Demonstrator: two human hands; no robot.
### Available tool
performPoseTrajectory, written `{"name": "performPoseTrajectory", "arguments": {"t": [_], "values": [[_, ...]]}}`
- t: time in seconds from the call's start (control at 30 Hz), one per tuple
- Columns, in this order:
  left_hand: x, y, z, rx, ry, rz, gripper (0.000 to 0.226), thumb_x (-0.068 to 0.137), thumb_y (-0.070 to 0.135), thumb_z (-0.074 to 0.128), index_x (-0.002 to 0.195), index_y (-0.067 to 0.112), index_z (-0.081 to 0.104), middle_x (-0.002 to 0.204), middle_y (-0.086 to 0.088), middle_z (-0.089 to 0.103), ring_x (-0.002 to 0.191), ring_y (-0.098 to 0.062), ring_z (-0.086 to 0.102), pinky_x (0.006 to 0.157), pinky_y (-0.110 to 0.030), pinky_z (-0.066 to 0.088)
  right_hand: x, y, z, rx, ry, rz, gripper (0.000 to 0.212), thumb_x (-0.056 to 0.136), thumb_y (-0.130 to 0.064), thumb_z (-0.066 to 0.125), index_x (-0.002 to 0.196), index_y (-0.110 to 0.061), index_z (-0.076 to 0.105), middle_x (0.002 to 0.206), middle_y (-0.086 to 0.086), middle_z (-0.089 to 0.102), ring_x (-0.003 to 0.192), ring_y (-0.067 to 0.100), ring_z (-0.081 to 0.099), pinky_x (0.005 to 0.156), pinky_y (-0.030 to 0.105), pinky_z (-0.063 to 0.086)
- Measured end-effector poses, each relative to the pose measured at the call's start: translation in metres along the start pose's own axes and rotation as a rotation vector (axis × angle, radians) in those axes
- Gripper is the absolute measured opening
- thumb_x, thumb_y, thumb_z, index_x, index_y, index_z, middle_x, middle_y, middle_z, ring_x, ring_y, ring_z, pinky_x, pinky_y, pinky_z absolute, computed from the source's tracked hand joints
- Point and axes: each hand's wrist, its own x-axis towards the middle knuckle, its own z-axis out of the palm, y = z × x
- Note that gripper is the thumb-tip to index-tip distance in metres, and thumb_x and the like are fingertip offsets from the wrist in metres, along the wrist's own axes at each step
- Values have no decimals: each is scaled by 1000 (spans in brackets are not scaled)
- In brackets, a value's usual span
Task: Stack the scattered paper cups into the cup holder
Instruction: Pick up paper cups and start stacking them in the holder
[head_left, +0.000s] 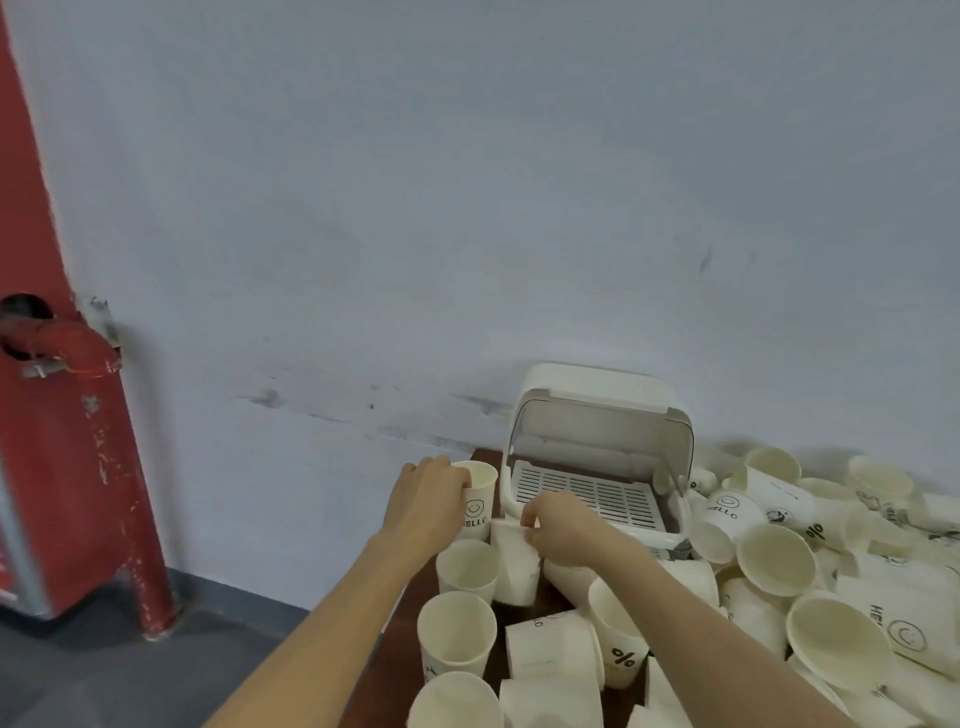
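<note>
A white cup holder (675, 467) with its lid raised stands against the wall, its slotted tray bare. My left hand (426, 499) grips an upright white cup (480, 493) printed with a smiley and HELLO, just left of the holder. My right hand (561, 527) pinches the top of an upside-down white cup (514, 566) in front of the holder. Several upright cups (457, 639) stand in a row below my left hand.
A heap of scattered white cups (810, 561) covers the dark table (524, 610) to the right of the holder. More cups lie near the front edge. A red pipe and stand (78, 415) occupy the floor at the left.
</note>
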Motion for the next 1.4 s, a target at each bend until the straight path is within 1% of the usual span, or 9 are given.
{"name": "performPoseTrajectory", "arguments": {"t": [0.13, 0.2, 0.27, 0.3, 0.43, 0.6, 0.8, 1.13, 1.4], "values": [[6, 8, 4, -32, 82, -56, 28, 94, 15, 42, 107, 17, 67, 98, -2, 62, 90, -21, 54, 84, -31, 39, -8, 10, -27, 41, 124, -36, 22, 91, -13, 50, 101, -10, 69, 99, 4, 68, 81, 17, 61, 69, 26, 48], [11, 15, 5, -38, 138, -65, 27, 94, 17, 43, 104, 17, 68, 97, -3, 64, 88, -22, 55, 83, -31, 40, -11, 19, -39, 81, 239, -14, 20, 90, -15, 52, 98, -14, 70, 89, 2, 69, 76, 15, 62, 71, 27, 51], [18, 23, 6, -45, 175, -61, 27, 94, 18, 43, 102, 17, 68, 97, -3, 64, 89, -23, 55, 83, -32, 40, -12, 29, -45, 117, 384, 23, 22, 89, -15, 52, 97, -16, 72, 77, 0, 70, 63, 13, 61, 69, 28, 54], [22, 28, 7, -46, 187, -57, 28, 94, 19, 43, 102, 17, 69, 96, -3, 64, 89, -23, 55, 84, -32, 40, -12, 34, -45, 114, 451, 44, 23, 88, -15, 51, 98, -17, 72, 77, 2, 71, 61, 14, 62, 67, 29, 54], [32, 49, 15, -19, 200, -4, 29, 97, 23, 42, 101, 22, 71, 94, 0, 65, 88, -21, 55, 84, -30, 37, -12, 55, -33, 41, 582, 149, 25, 90, -15, 48, 101, -18, 70, 89, 4, 71, 78, 24, 65, 67, 34, 53], [43, 65, 31, 24, 141, 34, 30, 98, 24, 40, 101, 23, 70, 100, 1, 65, 94, -19, 54, 83, -29, 35, -6, 76, -12, -43, 583, 245, 26, 89, -13, 47, 103, -19, 68, 90, 4, 71, 81, 27, 65, 64, 34, 50], [52, 69, 54, 112, 68, 57, 26, 95, 17, 46, 99, 23, 71, 100, 1, 66, 94, -19, 55, 83, -31, 38, 5, 91, 5, -39, 482, 266, 31, 91, -13, 44, 111, -20, 67, 105, 8, 68, 95, 29, 63, 73, 33, 50], [51, 68, 68, 205, -61, 93, 23, 95, 17, 49, 106, 20, 69, 103, -6, 67, 95, -22, 56, 81, -31, 39, 10, 95, 18, -57, 398, 257, 28, 89, -6, 46, 98, -15, 70, 96, 7, 68, 90, 27, 62, 63, 31, 43], [51, 70, 76, 239, -137, 99, 26, 94, 14, 48, 113, 19, 65, 108, -8, 67, 98, -24, 59, 84, -32, 42, 11, 95, 22, -70, 370, 249, 27, 87, -5, 46, 100, -12, 69, 106, 10, 63, 102, 29, 54, 72, 32, 38]]}}
